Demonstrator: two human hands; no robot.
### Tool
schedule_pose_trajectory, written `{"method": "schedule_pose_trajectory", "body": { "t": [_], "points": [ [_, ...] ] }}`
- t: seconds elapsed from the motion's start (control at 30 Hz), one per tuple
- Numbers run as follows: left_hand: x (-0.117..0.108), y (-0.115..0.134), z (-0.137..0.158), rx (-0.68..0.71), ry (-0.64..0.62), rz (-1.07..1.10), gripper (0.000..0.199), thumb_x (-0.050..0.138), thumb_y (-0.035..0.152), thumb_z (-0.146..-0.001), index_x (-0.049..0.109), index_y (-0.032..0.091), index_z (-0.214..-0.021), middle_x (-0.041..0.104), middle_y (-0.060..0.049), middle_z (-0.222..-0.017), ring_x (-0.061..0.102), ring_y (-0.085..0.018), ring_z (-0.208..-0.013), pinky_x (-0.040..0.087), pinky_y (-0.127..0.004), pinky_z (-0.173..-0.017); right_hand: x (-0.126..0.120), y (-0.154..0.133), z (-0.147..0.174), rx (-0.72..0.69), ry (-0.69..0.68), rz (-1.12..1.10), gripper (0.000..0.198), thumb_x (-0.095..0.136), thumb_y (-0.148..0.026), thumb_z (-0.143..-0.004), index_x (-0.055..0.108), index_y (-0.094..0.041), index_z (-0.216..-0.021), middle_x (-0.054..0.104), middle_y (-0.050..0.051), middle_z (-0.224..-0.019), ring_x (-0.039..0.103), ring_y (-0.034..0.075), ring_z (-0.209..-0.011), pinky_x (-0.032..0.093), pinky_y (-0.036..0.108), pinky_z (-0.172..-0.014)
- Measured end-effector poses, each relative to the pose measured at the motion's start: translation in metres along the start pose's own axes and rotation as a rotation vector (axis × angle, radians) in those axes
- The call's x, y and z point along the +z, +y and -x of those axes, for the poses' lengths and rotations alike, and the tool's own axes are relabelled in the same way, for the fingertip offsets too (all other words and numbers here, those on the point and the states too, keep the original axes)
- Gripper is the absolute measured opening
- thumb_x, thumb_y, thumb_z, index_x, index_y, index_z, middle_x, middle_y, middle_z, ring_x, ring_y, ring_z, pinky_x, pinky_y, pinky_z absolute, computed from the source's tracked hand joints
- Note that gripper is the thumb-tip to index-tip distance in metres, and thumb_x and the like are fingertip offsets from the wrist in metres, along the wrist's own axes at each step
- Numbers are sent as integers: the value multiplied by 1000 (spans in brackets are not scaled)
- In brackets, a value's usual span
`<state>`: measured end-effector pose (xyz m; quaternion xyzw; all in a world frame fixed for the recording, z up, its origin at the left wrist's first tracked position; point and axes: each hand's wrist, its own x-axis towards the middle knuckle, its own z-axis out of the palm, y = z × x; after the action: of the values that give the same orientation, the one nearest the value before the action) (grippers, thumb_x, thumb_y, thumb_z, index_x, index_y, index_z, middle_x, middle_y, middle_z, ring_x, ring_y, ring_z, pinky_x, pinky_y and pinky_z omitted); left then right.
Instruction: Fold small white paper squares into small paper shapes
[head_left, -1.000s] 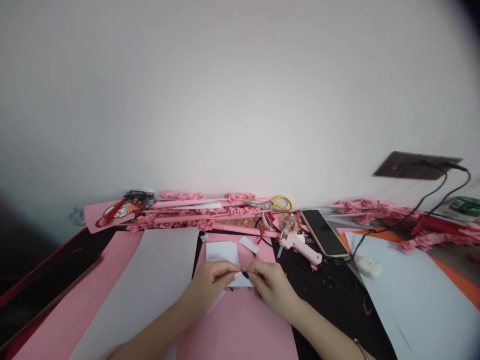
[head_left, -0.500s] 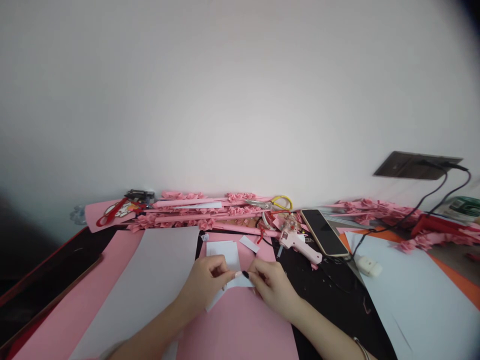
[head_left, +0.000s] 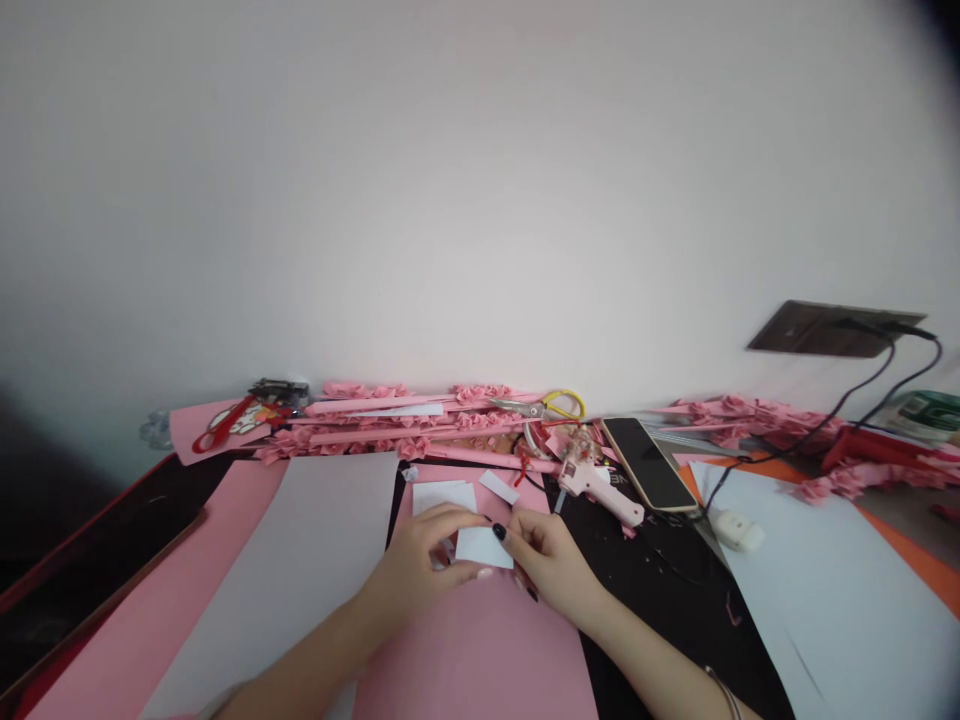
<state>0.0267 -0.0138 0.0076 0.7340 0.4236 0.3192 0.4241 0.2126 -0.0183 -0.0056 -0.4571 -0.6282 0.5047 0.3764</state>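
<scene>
Between my two hands is a small white piece of paper, held above a large pink sheet. My left hand grips its left side, with the forefinger along the top edge and the thumb at the bottom edge. The fingers of my right hand pinch the right end, thumb on the front face. Behind my left hand lies a small stack of white paper pieces, partly covered by the fingers. A narrow white paper strip rests on the pink sheet just beyond my right hand.
Pink paper flower stems lie along the wall with yellow-handled scissors. A pink glue gun, a phone and a white earbud case sit to the right. White sheets spread at left; red-handled scissors lie behind.
The white paper between my hands has turned so its flat face shows. My left forefinger has moved to its top edge and the thumb to below it.
</scene>
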Motion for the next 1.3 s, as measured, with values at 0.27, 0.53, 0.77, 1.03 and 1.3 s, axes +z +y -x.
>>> {"method": "schedule_pose_trajectory", "body": {
  "t": [0.27,0.53,0.77,1.03,1.3],
  "points": [
    [2,0,-1,-63,32,-24,28,61,27,-69,63,22,-97,64,-2,-89,52,-17,-70,40,-23,-59,0,-1,-1,1,-87,-130,32,69,-36,-67,42,-18,-68,48,-8,-50,41,6,-37,33,17,-36],
    [1,0,-1,-84,14,29,27,57,35,-75,61,20,-96,60,0,-72,50,-13,-57,38,-22,-54,1,4,-3,9,-51,-152,29,67,-30,-68,41,-20,-72,50,-9,-49,41,5,-34,34,17,-36],
    [2,3,1,-105,12,182,37,33,40,-88,55,16,-69,56,1,-53,55,-14,-54,43,-24,-59,1,5,-4,2,-67,-152,20,53,-35,-81,42,-19,-78,57,-4,-53,49,8,-36,37,18,-37],
    [5,-4,-3,-228,-12,408,33,39,43,-84,57,16,-76,60,-1,-63,60,-16,-59,49,-27,-59,-1,7,-4,-27,-49,-108,21,48,-37,-84,49,-17,-84,58,-2,-56,50,9,-38,40,20,-40],
    [2,-9,-5,-247,-46,585,31,52,40,-79,57,14,-95,63,-4,-76,61,-17,-69,50,-31,-68,-1,2,-7,4,-9,-290,27,56,-40,-79,55,-13,-86,61,0,-54,47,8,-35,36,19,-36]
  ]
}}
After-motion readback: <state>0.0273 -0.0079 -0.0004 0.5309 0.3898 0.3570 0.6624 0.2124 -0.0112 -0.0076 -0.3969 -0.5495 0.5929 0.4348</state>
